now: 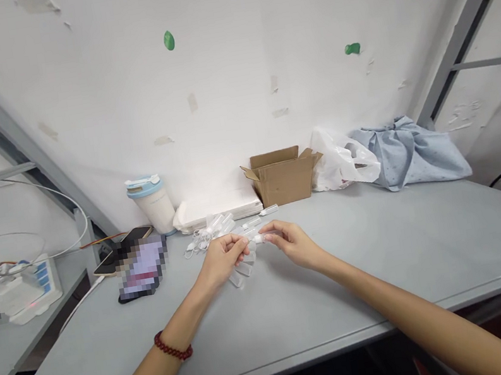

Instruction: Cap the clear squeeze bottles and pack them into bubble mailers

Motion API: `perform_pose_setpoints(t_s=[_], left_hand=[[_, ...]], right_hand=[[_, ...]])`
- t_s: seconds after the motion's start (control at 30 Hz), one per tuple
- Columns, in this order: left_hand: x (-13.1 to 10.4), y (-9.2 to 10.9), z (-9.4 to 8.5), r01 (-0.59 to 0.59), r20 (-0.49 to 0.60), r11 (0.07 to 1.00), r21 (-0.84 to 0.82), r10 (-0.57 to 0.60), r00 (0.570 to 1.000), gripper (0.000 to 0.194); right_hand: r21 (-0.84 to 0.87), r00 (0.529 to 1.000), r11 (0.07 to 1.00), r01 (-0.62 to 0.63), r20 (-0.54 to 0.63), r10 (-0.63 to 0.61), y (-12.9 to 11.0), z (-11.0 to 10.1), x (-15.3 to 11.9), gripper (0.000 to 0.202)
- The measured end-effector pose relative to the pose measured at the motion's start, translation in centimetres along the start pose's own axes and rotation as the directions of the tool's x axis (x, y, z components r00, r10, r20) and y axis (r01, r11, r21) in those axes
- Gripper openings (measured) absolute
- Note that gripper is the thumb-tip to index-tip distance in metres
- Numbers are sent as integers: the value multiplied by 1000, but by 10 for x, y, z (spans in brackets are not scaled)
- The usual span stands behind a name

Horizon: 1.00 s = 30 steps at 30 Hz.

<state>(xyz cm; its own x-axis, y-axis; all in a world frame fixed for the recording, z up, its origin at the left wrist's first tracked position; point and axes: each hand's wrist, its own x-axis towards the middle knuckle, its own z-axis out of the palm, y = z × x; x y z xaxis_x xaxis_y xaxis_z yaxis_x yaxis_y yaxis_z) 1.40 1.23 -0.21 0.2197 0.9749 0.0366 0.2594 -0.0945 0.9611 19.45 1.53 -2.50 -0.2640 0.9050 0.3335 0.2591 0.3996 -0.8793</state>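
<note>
Clear plastic, as far as I can judge, forms the small white-ended piece [259, 238] between my hands, nearer me than the cardboard box [284, 182] and slightly to its left. I expect it to be light, stiff and rather slick, best taken by the white end, since a hard squeeze might crack it. My right hand [291, 244] pinches that end between thumb and forefinger; my left hand [224, 261] is closed on several clear pieces [245, 269] fanned beneath it. Both forearms angle inward towards the box, fingertips nearly meeting. A loose pile [213, 224] lies left of the box.
</note>
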Motion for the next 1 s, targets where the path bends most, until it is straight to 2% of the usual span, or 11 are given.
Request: perform_pose_setpoints(t_s=[0.17,0.33,0.43,0.53,0.63,0.87,1.0], left_hand=[[2,-4,0,-12,13,1000,-26,12,1000,27],[3,1,-7,-46,38,998,-40,48,998,29],[2,5,-13,-142,27,987,73,140,990,29],[0,7,-15,-249,31,939,239,249,968,25],[-1,6,-14,-287,43,909,302,288,957,23],[-1,-2,-9,-313,68,901,300,307,949,25],[-3,-2,-5,-327,50,902,282,326,944,23]], right_hand=[[16,1000,1000,-14,-8,14,-3,5,-3,17],[73,1000,997,-24,-7,24,-4,7,-1,19],[106,1000,994,-26,-10,27,-7,7,0,20],[110,999,993,-33,-2,33,-10,6,-1,20],[73,1000,997,-14,2,14,-10,6,-3,19],[-122,988,984,132,-67,-141,0,12,-8,15],[-147,983,977,152,-81,-165,2,13,-10,15]])
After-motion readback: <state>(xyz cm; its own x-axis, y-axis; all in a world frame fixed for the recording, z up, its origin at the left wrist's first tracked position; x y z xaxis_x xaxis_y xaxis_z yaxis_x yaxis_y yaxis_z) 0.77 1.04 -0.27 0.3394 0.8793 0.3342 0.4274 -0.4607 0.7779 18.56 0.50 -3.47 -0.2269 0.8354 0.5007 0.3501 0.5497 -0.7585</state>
